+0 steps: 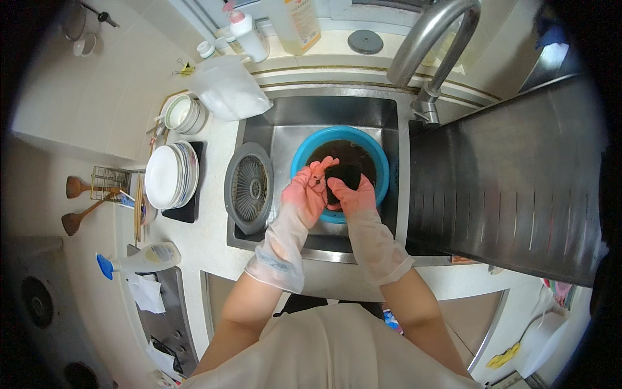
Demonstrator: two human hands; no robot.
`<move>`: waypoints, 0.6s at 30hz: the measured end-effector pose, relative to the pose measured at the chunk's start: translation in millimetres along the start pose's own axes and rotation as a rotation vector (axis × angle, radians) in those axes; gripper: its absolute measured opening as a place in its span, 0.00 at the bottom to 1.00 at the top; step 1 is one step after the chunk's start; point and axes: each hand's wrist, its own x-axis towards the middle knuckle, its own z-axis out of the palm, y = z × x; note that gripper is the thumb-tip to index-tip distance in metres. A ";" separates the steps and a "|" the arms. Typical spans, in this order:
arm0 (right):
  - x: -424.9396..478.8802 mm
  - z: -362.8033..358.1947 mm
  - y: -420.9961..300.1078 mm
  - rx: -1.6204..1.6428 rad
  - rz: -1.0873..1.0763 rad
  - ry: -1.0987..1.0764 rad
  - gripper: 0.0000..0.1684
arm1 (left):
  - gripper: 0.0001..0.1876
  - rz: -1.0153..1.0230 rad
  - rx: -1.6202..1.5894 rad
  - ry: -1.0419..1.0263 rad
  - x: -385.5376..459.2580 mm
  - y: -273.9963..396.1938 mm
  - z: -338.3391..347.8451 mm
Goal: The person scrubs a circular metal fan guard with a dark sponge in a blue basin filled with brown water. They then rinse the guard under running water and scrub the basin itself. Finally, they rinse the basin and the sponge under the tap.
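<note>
A blue plastic basin [384, 167] with dark brown water stands in the stainless steel sink [282, 141]. Over it are both my hands, in pink rubber gloves with translucent cuffs. My right hand [357, 194] grips a black pad-like object [346, 174], its thumb across the front. My left hand [313, 187] is beside it at the left, fingers bent; whether it also grips the black object or something small is not plain. A round grey vented cover [250, 187], stained brown, leans on the sink's left edge.
Stacked white plates [164, 176] and bowls [182, 114] stand left, with a spray bottle [150, 257] lying nearer. A curved faucet [427, 53] rises behind right. A large dark metal panel [505, 185] covers the right side. Bottles [250, 39] line the back ledge.
</note>
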 end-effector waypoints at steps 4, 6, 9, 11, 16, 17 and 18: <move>0.7 -10.8 -1.5 0.057 0.002 -0.026 0.14 | 0.11 -0.074 -0.092 0.097 0.2 2.1 -5.2; -0.1 -20.6 -1.6 0.052 -0.038 -0.044 0.16 | 0.08 -0.113 -0.153 0.074 3.9 0.8 -15.8; 3.2 -35.4 -1.0 -0.268 0.033 0.026 0.20 | 0.05 -0.120 -0.112 0.258 3.0 5.2 -12.2; 2.6 -41.0 -8.9 -0.418 0.094 0.102 0.25 | 0.07 -0.164 -0.062 0.206 12.3 2.8 -31.8; 20.3 -77.7 -4.2 -0.612 0.112 0.110 0.22 | 0.12 -0.156 0.061 0.295 22.7 -0.3 -58.3; 23.7 -82.1 -0.5 -0.595 0.108 0.113 0.21 | 0.13 -0.148 0.094 0.301 23.3 0.9 -65.6; 27.3 -87.4 2.8 -0.614 0.114 0.096 0.17 | 0.14 -0.149 0.152 0.299 22.4 1.6 -70.1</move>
